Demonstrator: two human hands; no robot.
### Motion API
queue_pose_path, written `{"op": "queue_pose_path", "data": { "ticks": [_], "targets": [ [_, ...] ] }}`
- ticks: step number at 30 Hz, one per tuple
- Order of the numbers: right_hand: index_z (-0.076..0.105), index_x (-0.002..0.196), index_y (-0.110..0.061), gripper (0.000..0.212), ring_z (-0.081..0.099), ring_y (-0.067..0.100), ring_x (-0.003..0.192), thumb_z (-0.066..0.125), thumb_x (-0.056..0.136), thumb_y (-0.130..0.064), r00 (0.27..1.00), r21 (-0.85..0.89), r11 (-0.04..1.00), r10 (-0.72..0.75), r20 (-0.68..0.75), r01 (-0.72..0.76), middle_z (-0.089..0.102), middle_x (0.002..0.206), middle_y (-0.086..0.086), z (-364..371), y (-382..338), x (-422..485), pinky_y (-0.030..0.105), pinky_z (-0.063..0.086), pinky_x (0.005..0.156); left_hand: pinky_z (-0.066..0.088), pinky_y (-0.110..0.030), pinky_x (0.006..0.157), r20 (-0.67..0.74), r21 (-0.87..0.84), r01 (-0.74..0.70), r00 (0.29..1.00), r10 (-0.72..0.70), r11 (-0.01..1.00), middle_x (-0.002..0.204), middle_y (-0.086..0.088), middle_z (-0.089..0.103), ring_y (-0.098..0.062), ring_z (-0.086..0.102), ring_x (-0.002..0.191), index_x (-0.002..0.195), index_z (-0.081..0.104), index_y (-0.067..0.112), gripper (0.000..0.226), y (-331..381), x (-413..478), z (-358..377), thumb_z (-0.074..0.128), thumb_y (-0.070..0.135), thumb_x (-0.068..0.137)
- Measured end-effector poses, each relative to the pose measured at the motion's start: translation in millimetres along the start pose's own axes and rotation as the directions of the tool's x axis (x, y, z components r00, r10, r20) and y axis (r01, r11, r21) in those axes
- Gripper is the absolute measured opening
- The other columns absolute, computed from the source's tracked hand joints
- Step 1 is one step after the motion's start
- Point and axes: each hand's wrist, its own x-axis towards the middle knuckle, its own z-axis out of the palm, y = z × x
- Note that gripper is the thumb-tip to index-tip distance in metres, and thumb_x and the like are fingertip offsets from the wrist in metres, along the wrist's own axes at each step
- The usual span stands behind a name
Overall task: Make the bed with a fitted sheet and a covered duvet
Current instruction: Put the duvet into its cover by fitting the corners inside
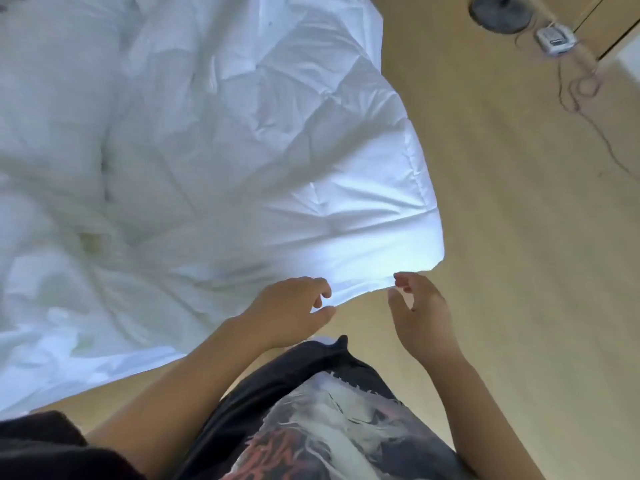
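A white quilted duvet (263, 161) lies rumpled over the bed, and its near edge hangs off toward the floor. My left hand (291, 310) is at that edge with the fabric between its curled fingers and thumb. My right hand (420, 310) is a little further right along the same edge, and the hem sits between its fingertips and thumb. The stretch of hem between my two hands runs straight. The fitted sheet and the mattress are hidden under the duvet.
Light wooden floor (519, 237) runs along the right side of the bed. At the top right stand a round dark stand base (500, 12), a small white device (556, 38) and a thin loose cable (585, 95). My dark printed shirt fills the bottom.
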Motion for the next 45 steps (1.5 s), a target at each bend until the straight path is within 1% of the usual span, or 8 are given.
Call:
{"op": "queue_pose_path", "data": {
  "ticks": [9,15,18,23,27,34,39,45],
  "targets": [
    [0.046,0.135,-0.018,0.040,0.041,0.009,0.115,0.046,0.096,-0.026,0.977,-0.128,0.980,-0.132,0.168,0.154,0.050,0.129,-0.006,-134,97,144,0.011,0.026,0.089,0.036,-0.022,0.072,0.050,0.218,0.112,0.991,-0.125,0.970,0.108,0.012,0.055,-0.009,0.052,0.089,0.122,0.049,0.025,0.035,85,183,-11,0.039,0.047,0.096],
    [0.052,0.129,-0.019,0.035,0.044,0.004,0.115,0.049,0.095,-0.024,0.990,-0.078,0.997,0.029,0.135,-0.019,0.050,0.118,-0.015,-258,182,235,0.016,0.030,0.092,0.035,-0.022,0.076,0.063,0.038,0.059,0.996,-0.061,0.998,0.101,0.014,0.052,-0.007,0.048,0.087,0.123,0.050,0.025,0.037,227,339,-18,0.042,0.047,0.095],
    [0.057,0.115,-0.011,0.024,0.053,0.014,0.106,0.050,0.094,-0.019,0.983,-0.087,0.991,0.115,0.143,-0.104,0.057,0.105,-0.005,-304,218,297,0.020,0.036,0.078,0.035,-0.022,0.076,0.059,-0.009,0.040,0.997,-0.039,0.999,0.101,0.014,0.053,-0.007,0.049,0.087,0.122,0.051,0.025,0.036,281,415,-30,0.044,0.046,0.094],
    [0.057,0.112,-0.011,0.021,0.050,0.010,0.101,0.049,0.093,-0.019,0.968,-0.138,0.989,-0.020,0.252,0.056,0.055,0.102,-0.008,-362,243,437,0.013,0.030,0.074,0.037,-0.021,0.076,-0.030,-0.071,0.166,0.985,-0.168,0.984,0.095,0.018,0.049,-0.006,0.050,0.087,0.121,0.051,0.028,0.034,313,522,-59,0.044,0.047,0.094],
    [0.054,0.123,-0.014,0.031,0.047,0.008,0.110,0.049,0.094,-0.023,0.897,-0.132,0.942,-0.241,0.371,0.308,0.050,0.108,-0.012,-394,204,575,0.016,0.028,0.084,0.036,-0.019,0.075,-0.127,-0.204,0.348,0.918,-0.377,0.915,0.090,0.022,0.050,-0.002,0.049,0.084,0.118,0.052,0.031,0.030,308,565,-93,0.045,0.048,0.094],
    [0.053,0.122,-0.018,0.030,0.046,0.006,0.106,0.046,0.094,-0.026,0.687,-0.002,0.836,-0.449,0.571,0.548,0.050,0.109,-0.012,-365,93,780,0.014,0.032,0.079,0.037,-0.019,0.076,-0.233,-0.446,0.565,0.676,-0.699,0.695,0.082,0.024,0.051,-0.001,0.052,0.084,0.111,0.055,0.032,0.024,257,650,-163,0.049,0.045,0.092],
    [0.051,0.125,-0.021,0.032,0.041,0.000,0.105,0.046,0.095,-0.028,0.589,0.048,0.797,-0.484,0.647,0.602,0.048,0.111,-0.016,-347,16,916,0.007,0.029,0.078,0.038,-0.018,0.075,-0.287,-0.475,0.516,0.675,-0.680,0.713,0.083,0.023,0.050,-0.001,0.053,0.083,0.117,0.055,0.028,0.029,212,766,-270,0.048,0.045,0.093],
    [0.053,0.123,-0.021,0.030,0.045,0.004,0.112,0.049,0.094,-0.026,0.657,-0.027,0.824,-0.431,0.618,0.566,0.049,0.109,-0.018,-370,-40,1089,0.020,0.032,0.089,0.044,-0.024,0.083,-0.366,-0.485,0.437,0.686,-0.630,0.758,0.089,0.020,0.051,-0.004,0.053,0.087,0.117,0.055,0.027,0.030,167,908,-428,0.050,0.044,0.093]
  ]
}}
